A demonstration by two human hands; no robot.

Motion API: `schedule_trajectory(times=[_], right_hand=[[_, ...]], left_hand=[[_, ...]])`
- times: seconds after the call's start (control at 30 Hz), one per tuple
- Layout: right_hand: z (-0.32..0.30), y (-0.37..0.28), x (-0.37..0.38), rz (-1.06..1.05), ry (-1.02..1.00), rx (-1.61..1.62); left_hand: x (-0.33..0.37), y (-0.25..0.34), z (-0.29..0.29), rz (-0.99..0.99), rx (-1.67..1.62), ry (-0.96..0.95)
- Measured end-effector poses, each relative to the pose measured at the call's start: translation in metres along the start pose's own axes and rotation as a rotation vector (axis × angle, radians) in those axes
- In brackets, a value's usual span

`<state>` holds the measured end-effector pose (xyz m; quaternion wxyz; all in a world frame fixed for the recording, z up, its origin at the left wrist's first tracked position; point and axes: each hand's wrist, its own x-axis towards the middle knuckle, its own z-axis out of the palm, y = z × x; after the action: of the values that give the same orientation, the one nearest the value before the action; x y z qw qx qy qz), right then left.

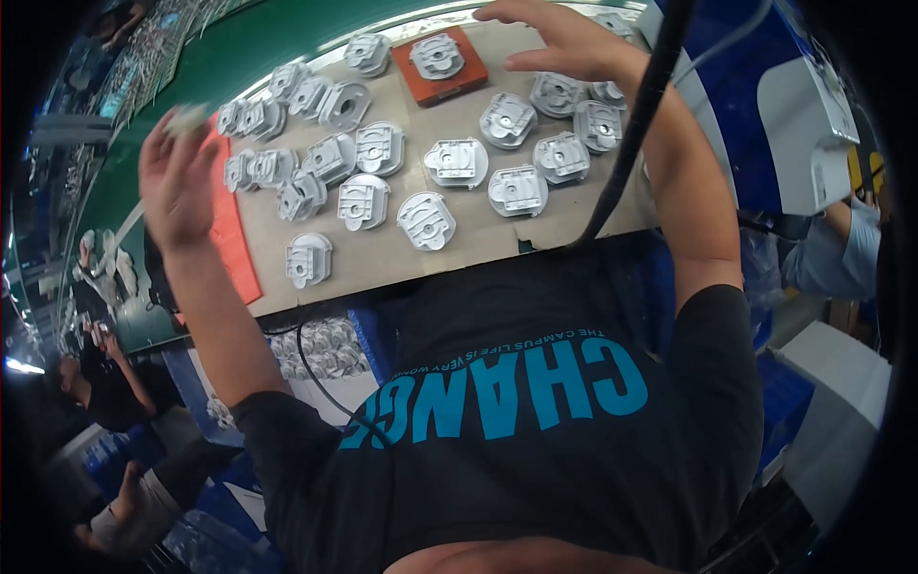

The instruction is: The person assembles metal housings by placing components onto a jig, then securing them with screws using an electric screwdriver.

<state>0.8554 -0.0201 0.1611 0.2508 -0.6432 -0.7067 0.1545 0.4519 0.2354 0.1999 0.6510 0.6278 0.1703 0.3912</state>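
Note:
My left hand (180, 182) is raised over the left end of the bench, blurred by motion. A small pale part (187, 122) shows at its fingertips, too smeared to name its kind. At the far side, my right hand (574, 46) has thumb and fingers apart with nothing between them. Left of it, a white plastic housing (437, 56) sits on an orange block (446, 88). Several similar housings, such as a round-edged one (456, 163) and a near left one (309, 260), lie spread over the cardboard-covered bench top (382, 263).
An orange-red sheet (232, 234) lies at the bench's left end. A thick black cable (631, 143) crosses in front of my right arm. Below the bench stands a bin of white parts (330, 349). Other people are at the left and right edges.

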Motion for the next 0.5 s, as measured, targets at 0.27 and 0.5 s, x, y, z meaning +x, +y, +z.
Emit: schedule_trajectory(times=[0.27,0.5], right_hand=[[0.02,0.021,-0.021,0.061,0.152,-0.052],[0.015,0.014,-0.04,0.118,0.203,-0.101]], left_hand=[[0.081,-0.089,0.143,-0.21,0.556,-0.477],[0.09,-0.1,0.186,0.123,0.967,-0.798]])
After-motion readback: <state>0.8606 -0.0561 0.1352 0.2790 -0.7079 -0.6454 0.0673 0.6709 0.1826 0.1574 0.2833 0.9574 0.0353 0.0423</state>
